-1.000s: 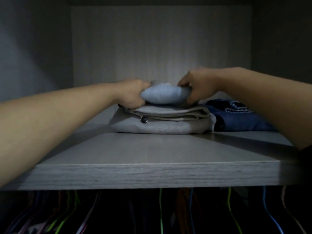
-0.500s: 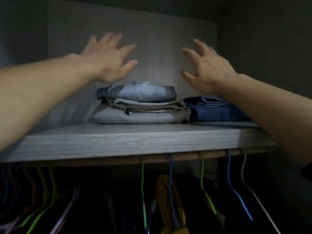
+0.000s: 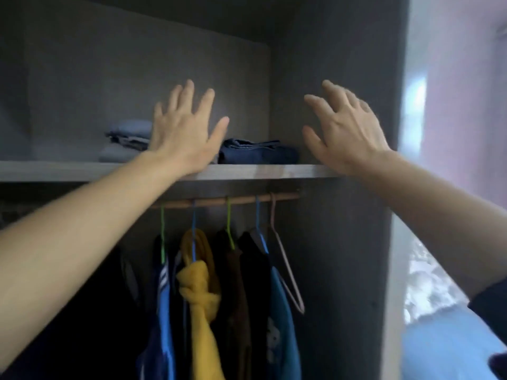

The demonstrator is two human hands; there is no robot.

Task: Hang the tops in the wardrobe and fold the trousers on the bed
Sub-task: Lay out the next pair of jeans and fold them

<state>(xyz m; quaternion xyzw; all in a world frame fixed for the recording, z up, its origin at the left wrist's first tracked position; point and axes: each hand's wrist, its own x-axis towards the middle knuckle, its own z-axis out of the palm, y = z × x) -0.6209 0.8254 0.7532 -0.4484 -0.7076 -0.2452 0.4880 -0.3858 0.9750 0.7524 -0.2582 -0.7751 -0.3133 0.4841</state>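
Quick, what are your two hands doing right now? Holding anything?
Left hand: open, fingers spread, holding nothing.
Right hand: open, fingers spread, holding nothing.

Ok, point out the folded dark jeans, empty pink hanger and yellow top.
folded dark jeans [image 3: 258, 156]: head view, front fold.
empty pink hanger [image 3: 271, 212]: head view, stem below hook.
yellow top [image 3: 203, 289]: head view, knotted middle.

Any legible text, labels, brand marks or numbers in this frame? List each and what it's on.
None can be read.
Pale print on the teal top: too blurred to tell whether it is lettering.
White stripes on the blue top: pattern only, no characters.
Folded dark trousers on the shelf: no label shows.
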